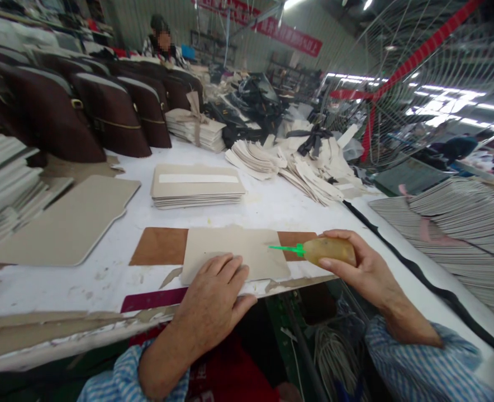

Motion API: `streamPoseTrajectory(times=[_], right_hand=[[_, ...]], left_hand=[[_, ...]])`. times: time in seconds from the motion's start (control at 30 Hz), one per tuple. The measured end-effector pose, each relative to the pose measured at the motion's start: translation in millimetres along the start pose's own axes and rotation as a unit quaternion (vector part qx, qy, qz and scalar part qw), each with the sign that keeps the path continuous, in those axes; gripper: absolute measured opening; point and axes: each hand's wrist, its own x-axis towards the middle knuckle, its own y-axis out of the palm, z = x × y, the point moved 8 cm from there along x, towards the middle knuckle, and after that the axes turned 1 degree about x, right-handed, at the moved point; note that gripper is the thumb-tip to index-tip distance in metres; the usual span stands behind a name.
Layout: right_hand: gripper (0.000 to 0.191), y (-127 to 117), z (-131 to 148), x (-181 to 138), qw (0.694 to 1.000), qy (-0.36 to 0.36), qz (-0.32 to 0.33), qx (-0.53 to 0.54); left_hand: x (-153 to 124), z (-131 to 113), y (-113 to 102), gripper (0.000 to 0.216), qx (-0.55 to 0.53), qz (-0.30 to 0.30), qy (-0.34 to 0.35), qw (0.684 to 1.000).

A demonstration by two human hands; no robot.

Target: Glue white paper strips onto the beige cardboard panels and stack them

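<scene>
A beige cardboard piece (pixel 234 251) lies on a brown board (pixel 158 245) at the near edge of the white table (pixel 272 206). My left hand (pixel 213 296) rests flat on the cardboard's near edge, fingers stretched out. My right hand (pixel 364 268) grips a small amber glue bottle (pixel 328 250). Its green nozzle (pixel 286 249) points left and touches the cardboard's right part.
A stack of beige cards (pixel 196 187) and a large beige panel (pixel 66 220) lie further back. Dark brown bags (pixel 104 106) line the far left. Fanned card piles (pixel 460 223) sit at right, loose cut pieces (pixel 297 167) behind. A person (pixel 161 42) sits far off.
</scene>
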Motion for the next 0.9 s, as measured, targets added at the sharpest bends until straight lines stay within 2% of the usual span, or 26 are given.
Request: streamPoseTrajectory(times=[0.17,0.43,0.73,0.9], right_hand=[[0.044,-1.8,4.4,-0.9,0.999,-0.01,-0.018,-0.043],[0.032,2.6,22.3,4.1,0.992,-0.087,0.003,-0.091],[0.036,3.9,33.9,16.1,0.989,-0.068,0.035,-0.13],[0.032,3.9,43.6,25.5,0.987,-0.072,0.048,-0.135]], left_hand=[[-1.0,0.9,2.1,0.042,-0.002,-0.002,0.001,1.0],[-0.9,0.3,1.8,0.042,0.002,0.005,0.001,1.0],[1.8,-1.4,-1.6,0.04,0.001,0.003,0.006,1.0],[1.0,-1.5,-1.2,0.04,0.002,-0.005,0.007,1.0]])
